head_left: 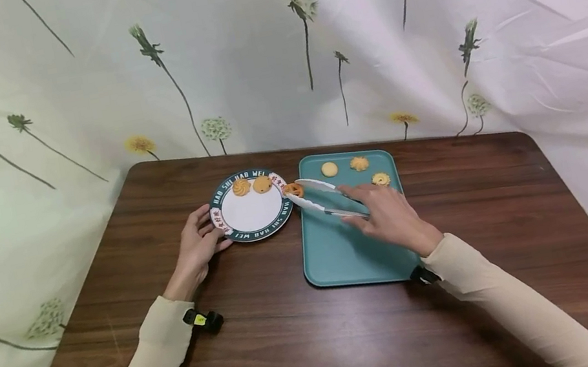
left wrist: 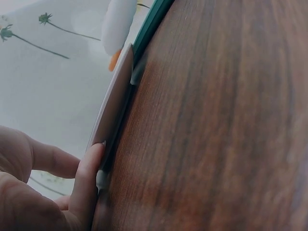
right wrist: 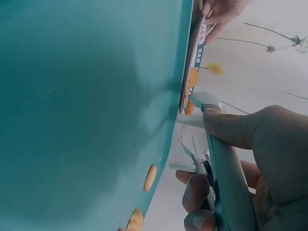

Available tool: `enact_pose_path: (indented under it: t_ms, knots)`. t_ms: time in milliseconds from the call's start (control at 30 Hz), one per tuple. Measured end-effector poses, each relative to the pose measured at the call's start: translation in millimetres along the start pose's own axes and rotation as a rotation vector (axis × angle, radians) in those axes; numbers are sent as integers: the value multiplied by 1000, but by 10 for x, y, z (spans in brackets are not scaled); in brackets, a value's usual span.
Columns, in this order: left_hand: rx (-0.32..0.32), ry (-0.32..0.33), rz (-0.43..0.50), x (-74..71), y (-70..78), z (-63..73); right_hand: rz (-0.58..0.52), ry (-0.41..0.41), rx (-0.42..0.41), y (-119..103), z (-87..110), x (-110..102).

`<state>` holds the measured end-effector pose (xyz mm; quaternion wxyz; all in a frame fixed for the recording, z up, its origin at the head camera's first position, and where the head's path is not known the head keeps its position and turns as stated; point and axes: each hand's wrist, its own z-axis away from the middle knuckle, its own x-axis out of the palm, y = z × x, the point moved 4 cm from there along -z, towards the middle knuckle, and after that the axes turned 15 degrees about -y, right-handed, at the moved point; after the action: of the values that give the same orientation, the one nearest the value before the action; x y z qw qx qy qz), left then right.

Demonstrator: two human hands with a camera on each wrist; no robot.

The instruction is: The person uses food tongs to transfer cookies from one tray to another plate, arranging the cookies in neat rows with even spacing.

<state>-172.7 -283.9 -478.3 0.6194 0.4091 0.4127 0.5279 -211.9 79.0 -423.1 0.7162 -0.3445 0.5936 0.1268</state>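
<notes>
Head view: the work appears about half done. Two items are on the plate (head_left: 249,215), a swirled cookie (head_left: 241,187) and a round brown cookie (head_left: 261,184), side by side towards its far edge. A pretzel-shaped cookie (head_left: 293,191) sits between the tips of the tongs (head_left: 319,185) at the plate's right rim, short of the white middle; contact with the rim cannot be confirmed. It is judged in transfer and not counted as placed.

Outstanding, on the green tray (head_left: 336,255): a plain round cookie (head_left: 329,169), a ruffled cookie (head_left: 359,163) and a ring-patterned cookie (head_left: 380,179), all at the far end. None of these three is in the tongs.

Right hand (head_left: 391,215): clamped on the tongs, thumb and fingers on opposite arms. Left hand (head_left: 198,243): gripping the near-left rim of the plate, with the left wrist view showing thumb and finger at the edge. Plate and tray lie just beside each other on the table (head_left: 276,350); whether they touch cannot be determined. Assessment: one item in hand, three untouched.
</notes>
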Motion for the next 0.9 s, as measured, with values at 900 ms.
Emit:
enact_pose_path:
  t_ms: [900]
  knots:
    - [-9, -5, 6, -13, -2, 0, 15, -87, -58, -294, -329, 70]
